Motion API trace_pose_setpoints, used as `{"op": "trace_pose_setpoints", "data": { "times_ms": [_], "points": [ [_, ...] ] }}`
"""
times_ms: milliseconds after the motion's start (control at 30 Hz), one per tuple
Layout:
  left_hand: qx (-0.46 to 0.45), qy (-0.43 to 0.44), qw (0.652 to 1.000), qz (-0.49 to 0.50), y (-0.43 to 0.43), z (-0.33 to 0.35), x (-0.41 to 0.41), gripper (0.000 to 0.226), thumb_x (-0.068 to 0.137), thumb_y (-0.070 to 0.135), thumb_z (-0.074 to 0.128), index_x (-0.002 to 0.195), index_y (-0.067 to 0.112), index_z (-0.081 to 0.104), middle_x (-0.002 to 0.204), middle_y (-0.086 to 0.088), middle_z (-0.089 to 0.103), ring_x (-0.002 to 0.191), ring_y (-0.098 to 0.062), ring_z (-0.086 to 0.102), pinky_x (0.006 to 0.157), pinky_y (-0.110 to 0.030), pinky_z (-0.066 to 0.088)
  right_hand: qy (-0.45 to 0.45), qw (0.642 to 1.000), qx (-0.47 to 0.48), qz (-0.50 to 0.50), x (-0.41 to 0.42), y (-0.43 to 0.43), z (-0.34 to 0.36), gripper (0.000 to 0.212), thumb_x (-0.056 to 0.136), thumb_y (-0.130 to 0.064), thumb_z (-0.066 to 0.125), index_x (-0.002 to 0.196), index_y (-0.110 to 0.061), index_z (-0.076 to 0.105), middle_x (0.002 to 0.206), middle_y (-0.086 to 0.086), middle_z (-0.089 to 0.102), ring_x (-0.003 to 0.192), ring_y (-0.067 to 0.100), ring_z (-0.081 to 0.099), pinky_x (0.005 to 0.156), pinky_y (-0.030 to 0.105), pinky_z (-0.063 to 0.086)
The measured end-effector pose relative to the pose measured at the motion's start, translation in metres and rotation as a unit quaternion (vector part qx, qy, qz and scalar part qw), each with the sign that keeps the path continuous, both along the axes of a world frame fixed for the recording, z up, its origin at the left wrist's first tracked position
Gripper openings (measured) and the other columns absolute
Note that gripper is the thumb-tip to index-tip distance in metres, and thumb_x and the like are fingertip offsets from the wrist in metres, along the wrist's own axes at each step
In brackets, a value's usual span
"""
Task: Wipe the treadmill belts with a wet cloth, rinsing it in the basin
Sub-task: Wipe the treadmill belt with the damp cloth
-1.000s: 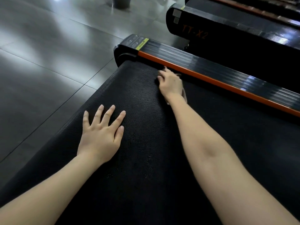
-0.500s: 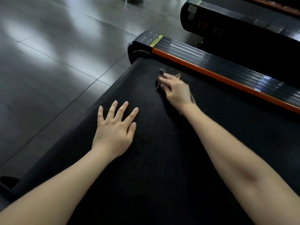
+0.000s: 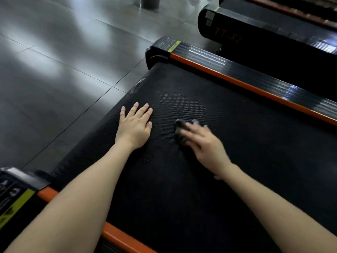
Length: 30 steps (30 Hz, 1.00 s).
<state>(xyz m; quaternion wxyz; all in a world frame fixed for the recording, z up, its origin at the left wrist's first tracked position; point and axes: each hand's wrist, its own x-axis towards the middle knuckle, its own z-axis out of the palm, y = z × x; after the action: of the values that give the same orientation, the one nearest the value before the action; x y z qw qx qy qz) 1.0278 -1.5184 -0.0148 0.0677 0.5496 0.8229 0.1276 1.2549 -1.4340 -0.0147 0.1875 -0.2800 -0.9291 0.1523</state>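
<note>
Nearest the camera, the orange-trimmed near side rail (image 3: 116,236) borders the black, finely dimpled rubber treadmill belt (image 3: 182,207), and both bare forearms reach over it. The left hand (image 3: 135,126) lies palm-down on the belt near its rear edge, fingers straight and slightly spread, thumb out, bracing only. The right hand (image 3: 204,145) presses a small, dark grey, crumpled wet cloth (image 3: 179,126) onto the middle of the belt. Its fingers appear extended and spread over the cloth, though motion blur hides the fingertips. One second ago this hand and cloth were against the far rail; they have since been drawn back across the belt to lie just beside the left hand. Judged from this, one cross-belt wiping stroke is in progress. Beyond the cloth, a duller patch (image 3: 182,105) on the weave is probably moisture from that pass. Farther on run the glossy ribbed far side rail with orange edge strip (image 3: 246,86), a second black treadmill (image 3: 255,33) and grey polished floor tiles (image 3: 63,70). No basin is in view.
</note>
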Motion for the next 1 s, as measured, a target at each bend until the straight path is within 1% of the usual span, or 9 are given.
{"op": "trace_pose_setpoints", "data": {
  "times_ms": [100,367,500,600,667,767,867,933,1000],
  "points": [
    [-0.007,-0.005,1.000,-0.006,-0.001,0.001,-0.001,0.050,0.101,0.032,0.028,0.150,0.025,0.023,0.159,0.009,0.013,0.147,-0.016,0.002,0.117,-0.046,-0.008,0.019,0.982,-0.036,-0.184,-0.009,0.030,0.000,0.033,0.095,-0.021,0.054,0.127,-0.017,0.060,0.144,0.005,0.046,0.137,0.025,0.037,0.116,0.044,0.021],
    [-0.084,-0.058,0.992,-0.075,0.003,0.019,-0.025,0.052,0.100,0.028,0.032,0.149,0.033,0.020,0.159,0.012,0.008,0.147,-0.013,-0.001,0.117,-0.043,-0.006,0.027,0.970,-0.040,-0.240,-0.020,-0.022,0.008,0.032,0.094,-0.020,0.057,0.125,-0.018,0.061,0.142,0.001,0.049,0.135,0.020,0.040,0.114,0.043,0.028],
    [-0.037,-0.137,0.986,-0.084,-0.004,0.037,-0.060,0.049,0.098,0.024,0.042,0.146,0.031,0.033,0.154,0.009,0.028,0.143,-0.013,0.020,0.113,-0.028,0.015,0.030,0.994,-0.077,-0.078,-0.030,-0.121,0.009,0.036,0.091,-0.030,0.056,0.126,-0.027,0.061,0.140,-0.007,0.049,0.136,0.011,0.037,0.115,0.042,0.027],
    [-0.027,-0.130,0.987,-0.089,-0.012,0.036,-0.090,0.051,0.098,0.023,0.044,0.148,0.024,0.030,0.157,0.002,0.022,0.145,-0.017,0.015,0.114,-0.028,0.011,-0.012,0.993,-0.073,0.096,-0.045,-0.158,0.011,0.034,0.094,-0.032,0.055,0.128,-0.028,0.058,0.143,-0.009,0.047,0.139,0.009,0.033,0.116,0.035,0.024],
    [-0.057,-0.168,0.981,-0.083,-0.018,0.028,-0.105,0.054,0.098,0.024,0.045,0.149,0.023,0.026,0.158,0.001,0.018,0.144,-0.018,0.017,0.114,-0.028,0.013,-0.017,0.991,-0.057,0.121,-0.056,-0.131,0.011,0.033,0.095,-0.030,0.054,0.127,-0.025,0.060,0.142,-0.004,0.048,0.137,0.009,0.036,0.116,0.035,0.025],
    [-0.066,-0.297,0.950,-0.070,-0.023,0.021,-0.121,0.059,0.095,0.021,0.055,0.148,0.025,0.030,0.155,0.005,0.024,0.139,-0.017,0.030,0.113,-0.027,0.023,0.035,0.997,-0.044,-0.056,-0.090,-0.067,0.003,0.032,0.092,-0.023,0.058,0.124,-0.022,0.063,0.139,0.000,0.052,0.132,0.013,0.044,0.115,0.042,0.028],
    [-0.059,-0.352,0.933,-0.051,-0.025,0.023,-0.128,0.058,0.091,0.018,0.062,0.143,0.029,0.039,0.144,0.000,0.043,0.125,-0.019,0.046,0.100,-0.025,0.034,0.030,0.969,-0.038,-0.241,-0.129,-0.025,0.003,0.032,0.095,-0.022,0.055,0.126,-0.022,0.061,0.142,-0.002,0.048,0.134,0.015,0.041,0.116,0.038,0.022],
    [-0.059,-0.358,0.930,-0.057,-0.028,0.025,-0.130,0.058,0.090,0.019,0.063,0.142,0.029,0.041,0.141,-0.002,0.046,0.122,-0.021,0.049,0.099,-0.026,0.037,0.032,0.961,-0.035,-0.273,-0.140,-0.027,0.005,0.032,0.095,-0.024,0.054,0.126,-0.023,0.061,0.142,-0.004,0.049,0.134,0.014,0.041,0.116,0.038,0.022],
    [-0.049,-0.370,0.926,-0.063,-0.032,0.027,-0.131,0.058,0.089,0.019,0.064,0.142,0.027,0.043,0.142,-0.004,0.046,0.123,-0.021,0.049,0.097,-0.026,0.039,0.050,0.970,-0.041,-0.233,-0.141,-0.058,0.008,0.031,0.093,-0.022,0.058,0.124,-0.023,0.063,0.138,-0.005,0.053,0.131,0.013,0.045,0.113,0.040,0.029]
  ]
}}
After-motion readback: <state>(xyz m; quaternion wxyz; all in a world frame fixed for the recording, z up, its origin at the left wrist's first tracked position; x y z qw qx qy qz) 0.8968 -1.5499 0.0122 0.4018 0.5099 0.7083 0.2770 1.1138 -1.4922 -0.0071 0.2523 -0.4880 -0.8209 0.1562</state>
